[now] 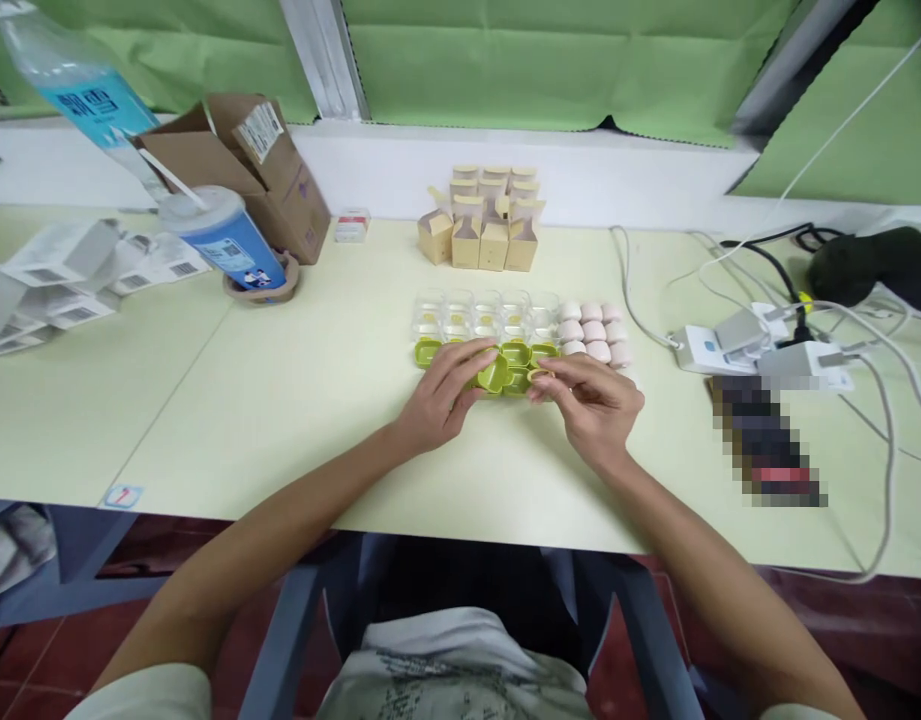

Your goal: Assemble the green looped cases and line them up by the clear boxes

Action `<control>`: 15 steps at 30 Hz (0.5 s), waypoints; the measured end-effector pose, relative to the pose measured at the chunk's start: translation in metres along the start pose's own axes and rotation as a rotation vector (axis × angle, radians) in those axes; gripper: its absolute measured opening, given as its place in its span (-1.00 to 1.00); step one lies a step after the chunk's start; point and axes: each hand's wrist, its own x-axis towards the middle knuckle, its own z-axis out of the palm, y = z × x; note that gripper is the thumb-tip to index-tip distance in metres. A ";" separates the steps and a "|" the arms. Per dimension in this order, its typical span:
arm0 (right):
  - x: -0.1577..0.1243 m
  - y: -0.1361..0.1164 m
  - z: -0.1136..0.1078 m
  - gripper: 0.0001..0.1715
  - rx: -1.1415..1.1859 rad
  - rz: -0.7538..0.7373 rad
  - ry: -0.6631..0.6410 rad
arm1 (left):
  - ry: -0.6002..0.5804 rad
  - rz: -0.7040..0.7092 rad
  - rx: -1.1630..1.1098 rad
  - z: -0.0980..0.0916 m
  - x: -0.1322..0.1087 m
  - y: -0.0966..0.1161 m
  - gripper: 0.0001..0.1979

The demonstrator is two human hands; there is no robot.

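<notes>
My left hand (443,398) is closed on a small green plastic container (494,374), tilted above other green containers (517,380) of the same kind. From the right, my right hand (599,405) pinches a small, yellowish, thin piece (539,375) close to that container. Behind my hands stand clear plastic cases (486,315) in rows, several showing a round yellow spot. Touching their right end is a block of white and pink rounded pieces (593,330), like sponges or eggs. My fingers hide part of the green row.
Small open kraft boxes (494,235) stand against the wall. To the left are a blue cup with a straw (231,240), a cardboard box (280,190), a bottle (92,100) and white boxes (62,275). A power strip (719,350) with cables and a pixelated object (767,440) lie right.
</notes>
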 end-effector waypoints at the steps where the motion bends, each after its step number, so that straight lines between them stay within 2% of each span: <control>1: -0.001 0.000 0.000 -0.70 0.000 0.015 -0.001 | -0.007 -0.020 -0.042 -0.001 0.000 0.001 -0.46; 4: -0.002 0.002 -0.001 -0.82 -0.003 0.101 -0.023 | -0.027 -0.146 -0.205 -0.004 0.001 0.007 -0.49; 6: 0.000 0.003 -0.001 -0.87 -0.088 0.058 -0.044 | -0.049 -0.290 -0.358 -0.005 0.002 0.012 -0.54; 9: 0.005 0.004 -0.003 -0.91 -0.233 -0.169 -0.112 | -0.094 -0.512 -0.685 -0.004 0.002 0.021 -0.56; 11: 0.008 0.004 -0.005 -0.85 -0.275 -0.331 -0.195 | -0.116 -0.593 -0.879 -0.002 0.001 0.024 -0.55; 15: 0.009 0.004 -0.007 -0.70 -0.338 -0.522 -0.322 | -0.165 -0.690 -0.986 0.001 -0.002 0.024 -0.51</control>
